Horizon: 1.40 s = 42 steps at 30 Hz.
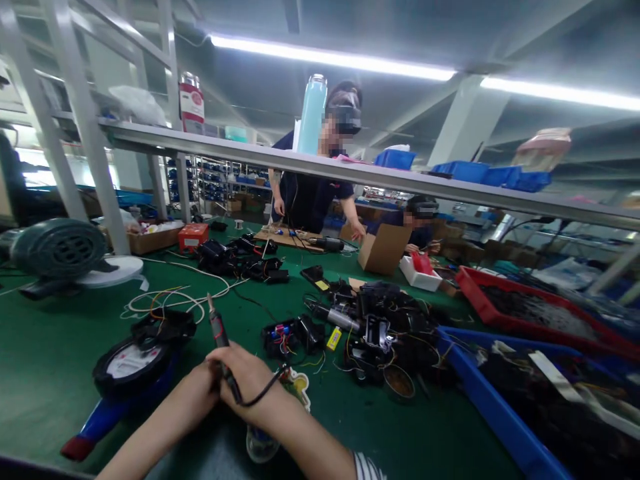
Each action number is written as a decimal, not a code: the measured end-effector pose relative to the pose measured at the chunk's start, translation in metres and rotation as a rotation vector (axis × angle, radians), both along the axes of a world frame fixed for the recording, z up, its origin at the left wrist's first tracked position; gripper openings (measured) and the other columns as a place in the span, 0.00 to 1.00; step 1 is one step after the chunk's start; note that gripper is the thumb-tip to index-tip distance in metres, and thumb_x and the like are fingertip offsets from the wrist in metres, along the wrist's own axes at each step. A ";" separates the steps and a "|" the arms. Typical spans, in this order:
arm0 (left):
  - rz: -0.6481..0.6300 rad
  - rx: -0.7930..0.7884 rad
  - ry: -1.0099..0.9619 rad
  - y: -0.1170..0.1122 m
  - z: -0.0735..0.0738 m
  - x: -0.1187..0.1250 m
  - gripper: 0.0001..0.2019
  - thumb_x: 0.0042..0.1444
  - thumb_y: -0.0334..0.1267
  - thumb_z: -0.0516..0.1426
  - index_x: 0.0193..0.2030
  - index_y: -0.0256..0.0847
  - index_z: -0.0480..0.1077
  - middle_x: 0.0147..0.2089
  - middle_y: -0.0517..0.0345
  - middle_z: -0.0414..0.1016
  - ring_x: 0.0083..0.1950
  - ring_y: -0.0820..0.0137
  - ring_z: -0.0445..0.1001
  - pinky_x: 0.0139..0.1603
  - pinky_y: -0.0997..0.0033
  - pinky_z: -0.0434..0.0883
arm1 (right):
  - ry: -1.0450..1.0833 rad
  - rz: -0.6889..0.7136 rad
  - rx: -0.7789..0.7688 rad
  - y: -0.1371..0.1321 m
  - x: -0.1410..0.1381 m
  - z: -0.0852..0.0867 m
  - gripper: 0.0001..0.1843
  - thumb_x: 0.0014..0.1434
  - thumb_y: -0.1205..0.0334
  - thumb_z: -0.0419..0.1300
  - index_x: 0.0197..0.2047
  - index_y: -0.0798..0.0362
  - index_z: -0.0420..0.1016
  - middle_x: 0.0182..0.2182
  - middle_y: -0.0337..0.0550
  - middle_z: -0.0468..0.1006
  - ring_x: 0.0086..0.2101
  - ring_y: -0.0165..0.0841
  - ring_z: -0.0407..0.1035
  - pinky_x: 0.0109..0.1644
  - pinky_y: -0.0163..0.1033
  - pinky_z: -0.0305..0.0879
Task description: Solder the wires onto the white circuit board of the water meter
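Note:
A soldering iron with a dark handle and red marks lies across my right hand, which is closed on it. Its metal tip points up and away, while its black cable loops back over the wrist. My left hand presses against the right one, its fingers hidden. Whether anything sits between the two hands does not show. To their left rests a blue device with a red end, a black ring and a round pale label. A yellowish and white piece and a clear round object are partly covered by my right forearm.
Black housings with wires pile up to the right, beside a blue bin and a red tray. A green blower stands left. A shelf crosses above the green table; two co-workers are behind it.

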State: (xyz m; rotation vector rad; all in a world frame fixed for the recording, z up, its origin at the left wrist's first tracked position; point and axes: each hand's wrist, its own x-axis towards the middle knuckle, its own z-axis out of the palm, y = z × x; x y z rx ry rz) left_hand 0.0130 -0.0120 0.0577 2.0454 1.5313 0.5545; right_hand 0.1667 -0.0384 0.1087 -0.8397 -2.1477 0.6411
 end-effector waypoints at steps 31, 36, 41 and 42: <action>0.209 0.307 -0.682 -0.082 0.018 -0.021 0.11 0.55 0.39 0.53 0.41 0.40 0.73 0.42 0.53 0.72 0.41 0.68 0.74 0.44 0.69 0.74 | 0.014 0.015 -0.138 0.008 0.017 -0.010 0.33 0.43 0.77 0.49 0.54 0.50 0.59 0.49 0.45 0.68 0.49 0.33 0.67 0.54 0.41 0.64; 0.295 0.312 -0.603 -0.076 0.014 -0.010 0.30 0.53 0.40 0.55 0.62 0.45 0.51 0.58 0.49 0.61 0.34 0.74 0.71 0.32 0.72 0.73 | 0.257 -0.136 -0.126 0.010 0.044 -0.008 0.28 0.47 0.75 0.49 0.52 0.49 0.60 0.52 0.44 0.66 0.48 0.32 0.69 0.54 0.41 0.65; 0.127 0.076 0.067 -0.059 0.022 0.004 0.14 0.57 0.38 0.48 0.47 0.38 0.68 0.50 0.49 0.68 0.40 0.67 0.72 0.45 0.66 0.70 | 0.206 -0.129 -0.139 0.000 0.046 -0.008 0.28 0.49 0.73 0.52 0.53 0.48 0.58 0.49 0.43 0.68 0.48 0.31 0.68 0.54 0.42 0.65; 0.094 0.041 0.168 -0.055 0.026 0.006 0.14 0.58 0.38 0.47 0.44 0.38 0.70 0.49 0.49 0.69 0.44 0.65 0.72 0.47 0.65 0.69 | 0.158 -0.108 -0.135 -0.003 0.043 -0.007 0.29 0.48 0.74 0.52 0.54 0.48 0.58 0.49 0.43 0.68 0.49 0.32 0.67 0.55 0.42 0.65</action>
